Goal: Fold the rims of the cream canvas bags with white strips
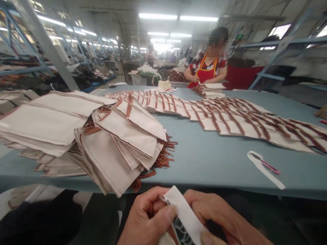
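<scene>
Low in the head view, my left hand [150,216] is closed, thumb and fingers pinching the upper end of a white strip [182,211]. My right hand [219,212] is also closed on the strip, with its thumb on the lower part. Under the strip shows a dark piece with a white curved pattern [181,233], and brown edging lies beside it; what it belongs to is hidden. Just beyond my left hand, a pile of cream fabric pieces [109,160] with brown trim leans over the table edge, brown cords [165,153] hanging out at its right side.
Across the blue-grey table [199,163] runs a long overlapping row of cream pieces [204,115] with brown strips. At right lie another white strip [264,170] and a pink-handled tool [271,167]. Opposite stands a person in a red apron [205,73], hands at a small stack [212,89].
</scene>
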`<control>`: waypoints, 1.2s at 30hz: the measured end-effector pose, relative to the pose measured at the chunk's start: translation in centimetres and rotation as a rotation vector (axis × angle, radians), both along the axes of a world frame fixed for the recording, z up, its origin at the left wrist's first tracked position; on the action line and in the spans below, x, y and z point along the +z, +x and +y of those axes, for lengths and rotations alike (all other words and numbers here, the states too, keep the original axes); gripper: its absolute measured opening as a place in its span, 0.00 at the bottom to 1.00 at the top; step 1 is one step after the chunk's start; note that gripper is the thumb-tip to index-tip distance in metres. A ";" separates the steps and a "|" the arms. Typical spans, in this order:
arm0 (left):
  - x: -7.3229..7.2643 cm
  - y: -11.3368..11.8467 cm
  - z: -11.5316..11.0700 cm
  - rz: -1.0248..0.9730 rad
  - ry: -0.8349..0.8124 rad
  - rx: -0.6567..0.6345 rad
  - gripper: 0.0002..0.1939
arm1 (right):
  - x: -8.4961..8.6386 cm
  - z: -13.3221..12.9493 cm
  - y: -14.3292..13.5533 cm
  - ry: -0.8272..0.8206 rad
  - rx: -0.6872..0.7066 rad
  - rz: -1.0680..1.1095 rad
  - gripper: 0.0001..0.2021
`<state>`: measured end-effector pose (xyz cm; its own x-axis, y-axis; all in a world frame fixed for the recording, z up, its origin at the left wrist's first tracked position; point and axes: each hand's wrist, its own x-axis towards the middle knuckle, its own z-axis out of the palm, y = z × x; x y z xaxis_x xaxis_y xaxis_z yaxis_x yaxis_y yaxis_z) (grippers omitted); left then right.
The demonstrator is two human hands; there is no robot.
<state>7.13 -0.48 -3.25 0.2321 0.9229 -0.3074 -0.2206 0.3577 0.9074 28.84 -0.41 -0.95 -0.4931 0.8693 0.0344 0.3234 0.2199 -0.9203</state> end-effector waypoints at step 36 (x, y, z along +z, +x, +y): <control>-0.7 -1.0 -0.7 0.498 0.192 -0.056 0.25 | -5.8 0.0 -5.2 0.268 -0.464 0.099 0.12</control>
